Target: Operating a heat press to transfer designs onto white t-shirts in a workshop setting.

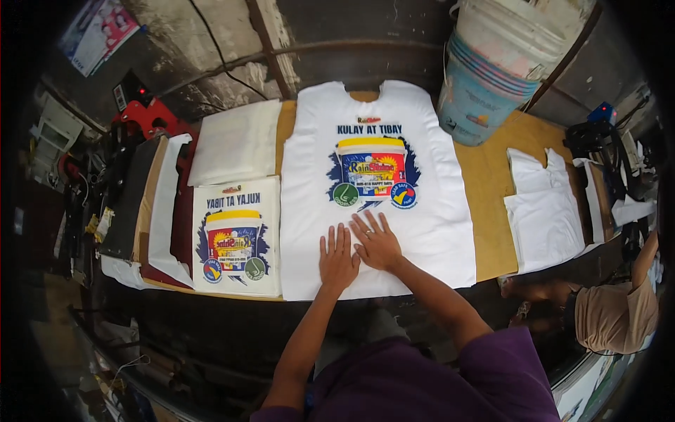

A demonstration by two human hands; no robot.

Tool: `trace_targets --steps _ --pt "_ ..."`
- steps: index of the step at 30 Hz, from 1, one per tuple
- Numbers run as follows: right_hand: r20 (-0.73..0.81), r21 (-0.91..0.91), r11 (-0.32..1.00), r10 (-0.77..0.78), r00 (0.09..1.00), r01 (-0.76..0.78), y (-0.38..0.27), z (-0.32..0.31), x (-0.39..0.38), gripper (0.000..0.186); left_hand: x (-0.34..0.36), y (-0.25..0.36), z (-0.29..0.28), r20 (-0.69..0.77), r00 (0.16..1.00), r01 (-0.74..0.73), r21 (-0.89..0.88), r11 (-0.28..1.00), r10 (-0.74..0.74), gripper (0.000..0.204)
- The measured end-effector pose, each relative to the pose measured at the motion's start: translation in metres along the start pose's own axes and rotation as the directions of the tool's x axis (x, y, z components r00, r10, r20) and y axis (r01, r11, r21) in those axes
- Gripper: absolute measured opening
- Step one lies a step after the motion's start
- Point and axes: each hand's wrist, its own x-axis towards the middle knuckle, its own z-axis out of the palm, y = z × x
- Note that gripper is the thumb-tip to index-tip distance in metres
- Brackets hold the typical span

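Observation:
A white cut shirt panel [436, 232] with a neck notch at its far edge lies flat before me. Its middle carries a colourful printed picture of a paint pail. My left hand [339, 259] rests flat on the cloth just below the print, fingers stretched out. Beside it, my right hand [377, 243] also lies flat, a ring on one finger and its fingers spread. Neither hand holds anything. Left of the panel sits a stack of printed transfer sheets [237, 243] with the same picture mirrored. Behind that stack is a pile of pale sheets [235, 141].
A tan table [487, 169] bears all this. Stacked pails [485, 77] stand at its back right. White folded cloth [545, 211] lies to the right. Heat press machines stand at the left [151, 116] and right [601, 137]. Another person [612, 316] is at the far right.

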Motion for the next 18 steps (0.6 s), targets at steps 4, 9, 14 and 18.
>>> trace_targets --steps 4,9,14,18 --pt "0.048 -0.068 0.905 0.424 0.905 -0.42 -0.024 0.007 -0.055 0.075 -0.082 -0.028 -0.026 -0.012 0.997 0.077 -0.085 0.993 -0.079 0.067" --pt "-0.124 -0.101 0.866 0.477 0.87 -0.49 -0.039 0.007 -0.111 0.069 -0.248 -0.056 -0.103 0.096 0.967 0.246 -0.084 0.966 -0.238 0.064" --pt "-0.131 -0.154 0.859 0.472 0.872 -0.488 -0.04 0.012 -0.114 0.068 -0.409 -0.094 -0.112 0.136 0.89 0.453 -0.145 0.88 -0.436 0.062" --pt "-0.101 -0.147 0.839 0.514 0.852 -0.523 -0.052 0.005 -0.113 0.064 -0.467 -0.118 -0.11 0.215 0.758 0.653 -0.234 0.721 -0.616 0.061"
